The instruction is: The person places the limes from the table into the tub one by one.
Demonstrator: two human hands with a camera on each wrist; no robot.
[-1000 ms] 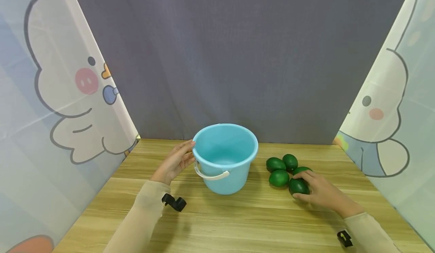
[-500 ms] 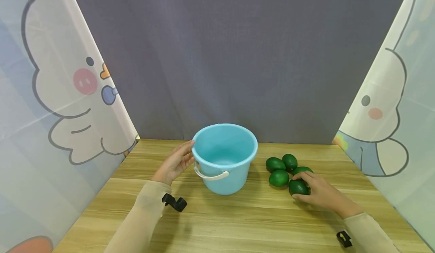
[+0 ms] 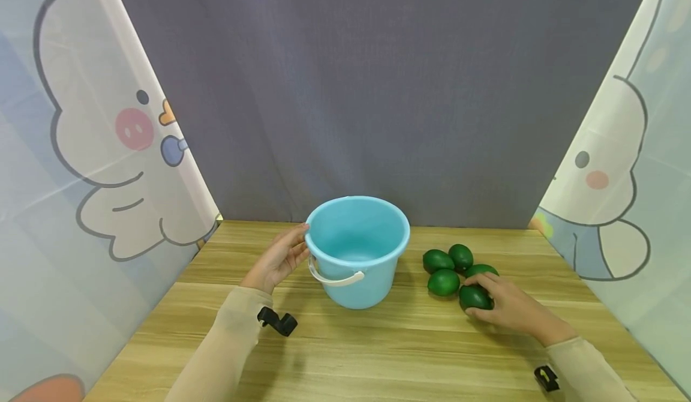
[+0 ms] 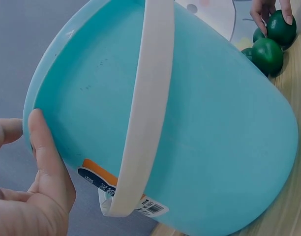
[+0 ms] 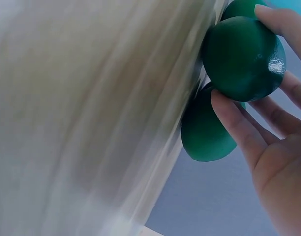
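A light blue bucket (image 3: 358, 249) with a white handle (image 3: 337, 281) stands upright on the wooden table. My left hand (image 3: 278, 259) pinches its left rim, with one finger over the edge and another against the outer wall, as the left wrist view shows. To the bucket's right lie several glossy green limes in a cluster. My right hand (image 3: 504, 303) holds the nearest dark green lime (image 5: 241, 59) between thumb and fingertips. Behind that one, another lime (image 5: 207, 128) is partly covered by it and by the hand. Nothing shows inside the visible part of the bucket.
Other limes (image 3: 444, 282) sit close together beside the held one, on the bucket's side. The wooden tabletop (image 3: 378, 360) reaches back to a dark grey cloth (image 3: 367, 90). Cartoon-printed curtains (image 3: 129, 210) border both sides.
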